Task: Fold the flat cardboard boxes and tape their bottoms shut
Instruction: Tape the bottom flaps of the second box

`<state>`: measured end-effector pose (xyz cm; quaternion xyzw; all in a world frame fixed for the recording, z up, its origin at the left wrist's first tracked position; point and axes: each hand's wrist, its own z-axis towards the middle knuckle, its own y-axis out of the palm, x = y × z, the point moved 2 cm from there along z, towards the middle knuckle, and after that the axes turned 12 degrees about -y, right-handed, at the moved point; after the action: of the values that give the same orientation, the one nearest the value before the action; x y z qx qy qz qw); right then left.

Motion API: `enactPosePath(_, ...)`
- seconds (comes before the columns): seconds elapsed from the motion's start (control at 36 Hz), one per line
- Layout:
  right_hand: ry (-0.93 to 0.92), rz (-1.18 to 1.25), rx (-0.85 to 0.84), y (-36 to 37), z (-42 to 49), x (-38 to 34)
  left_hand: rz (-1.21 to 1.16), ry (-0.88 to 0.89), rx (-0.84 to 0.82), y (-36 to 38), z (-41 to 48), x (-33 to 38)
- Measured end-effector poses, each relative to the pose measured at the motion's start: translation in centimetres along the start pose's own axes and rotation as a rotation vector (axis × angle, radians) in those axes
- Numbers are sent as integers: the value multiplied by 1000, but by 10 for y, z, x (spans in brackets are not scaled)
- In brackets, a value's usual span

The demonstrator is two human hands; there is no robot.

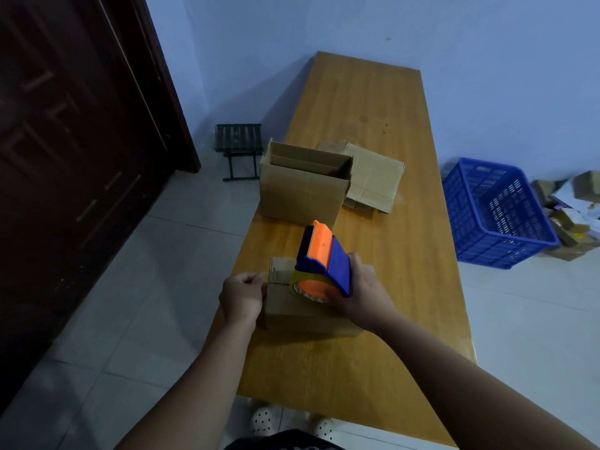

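small brown cardboard box sits nr the table's front left edge, flaps folded shut on top w/ a seam showing; r hand grips a blue/orange tape dispenser w/ its yellowish roll on the box top, while l hand, fingers curled, pinches the box's top left edge. behind it an open-topped box stands upright, flat cardboard sheet just beside it on the right. long wooden table runs to a blue wall, w/ dark door at left, black stool & blue basket on pale tiled floor.
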<state>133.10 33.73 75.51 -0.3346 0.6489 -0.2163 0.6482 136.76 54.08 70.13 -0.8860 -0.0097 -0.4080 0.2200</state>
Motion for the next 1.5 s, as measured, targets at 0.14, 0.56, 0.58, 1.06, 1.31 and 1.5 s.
enactPosePath(0.14,5,1,-2,1,1,1,115,24,6,-1,3,-2)
enactPosePath(0.56,4,4,16,4,-2,4,220,-196,20,6,6,-12)
enactPosePath(0.58,6,5,17,5,-2,4,108,-278,-33,8,4,-15)
enactPosePath(1.06,-2,8,78,11,-3,7,463,272,-152,14,-39,-22)
enactPosePath(1.31,17,13,85,12,-3,9,747,601,-277,6,-33,-14)
enactPosePath(1.5,-4,10,101,10,-1,6,815,696,-248,28,-25,-3)
